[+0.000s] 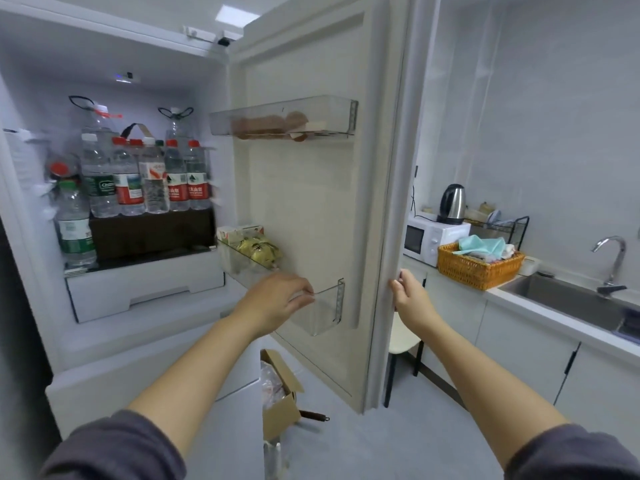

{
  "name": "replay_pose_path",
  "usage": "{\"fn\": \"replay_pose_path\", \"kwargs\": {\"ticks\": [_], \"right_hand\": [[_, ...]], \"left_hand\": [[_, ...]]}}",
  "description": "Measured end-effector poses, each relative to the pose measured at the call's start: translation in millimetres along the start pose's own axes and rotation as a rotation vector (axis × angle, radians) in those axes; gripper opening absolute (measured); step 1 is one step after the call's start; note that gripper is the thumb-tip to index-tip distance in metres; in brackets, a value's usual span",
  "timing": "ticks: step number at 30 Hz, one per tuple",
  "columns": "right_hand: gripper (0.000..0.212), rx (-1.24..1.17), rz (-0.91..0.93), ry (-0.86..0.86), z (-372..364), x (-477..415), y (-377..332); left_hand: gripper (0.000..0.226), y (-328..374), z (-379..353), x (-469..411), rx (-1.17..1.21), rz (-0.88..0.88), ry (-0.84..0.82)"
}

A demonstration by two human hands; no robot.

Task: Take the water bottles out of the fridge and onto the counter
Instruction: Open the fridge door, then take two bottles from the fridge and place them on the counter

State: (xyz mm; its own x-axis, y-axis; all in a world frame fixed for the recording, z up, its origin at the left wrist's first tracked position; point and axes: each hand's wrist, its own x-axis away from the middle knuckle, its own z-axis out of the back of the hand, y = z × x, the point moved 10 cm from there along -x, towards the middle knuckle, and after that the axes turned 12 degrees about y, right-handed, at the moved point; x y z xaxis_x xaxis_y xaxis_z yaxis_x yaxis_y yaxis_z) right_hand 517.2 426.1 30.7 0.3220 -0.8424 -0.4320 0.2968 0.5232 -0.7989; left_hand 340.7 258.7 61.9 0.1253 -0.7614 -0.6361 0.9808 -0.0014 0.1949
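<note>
The fridge stands open, and several water bottles (149, 174) with red, white and green caps crowd its upper shelf at the left. One green-labelled bottle (74, 226) stands lower at the shelf's left end. My right hand (410, 292) grips the outer edge of the open fridge door (311, 202). My left hand (280, 299) hovers in front of the door's lower clear bin (322, 313), fingers loosely curled and holding nothing. The white counter (540, 306) runs along the right wall.
On the counter sit a microwave (433, 239) with a kettle (452, 204) on top, an orange basket (479, 266), a dish rack and a sink (575, 299) with a tap. A cardboard box (280, 400) and a stool (403, 344) stand on the floor near the door.
</note>
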Motion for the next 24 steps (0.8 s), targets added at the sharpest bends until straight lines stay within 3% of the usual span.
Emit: {"fn": "replay_pose_path", "kwargs": {"ticks": [11, 24], "right_hand": [[0.025, -0.089, -0.134, 0.135, 10.4, -46.1, 44.3], [0.022, -0.229, -0.193, 0.151, 12.4, -98.7, 80.7]], "left_hand": [[0.03, 24.8, -44.1, -50.0, 0.097, -0.203, -0.008], [0.031, 43.2, -77.5, -87.9, 0.15, -0.234, 0.148]]}}
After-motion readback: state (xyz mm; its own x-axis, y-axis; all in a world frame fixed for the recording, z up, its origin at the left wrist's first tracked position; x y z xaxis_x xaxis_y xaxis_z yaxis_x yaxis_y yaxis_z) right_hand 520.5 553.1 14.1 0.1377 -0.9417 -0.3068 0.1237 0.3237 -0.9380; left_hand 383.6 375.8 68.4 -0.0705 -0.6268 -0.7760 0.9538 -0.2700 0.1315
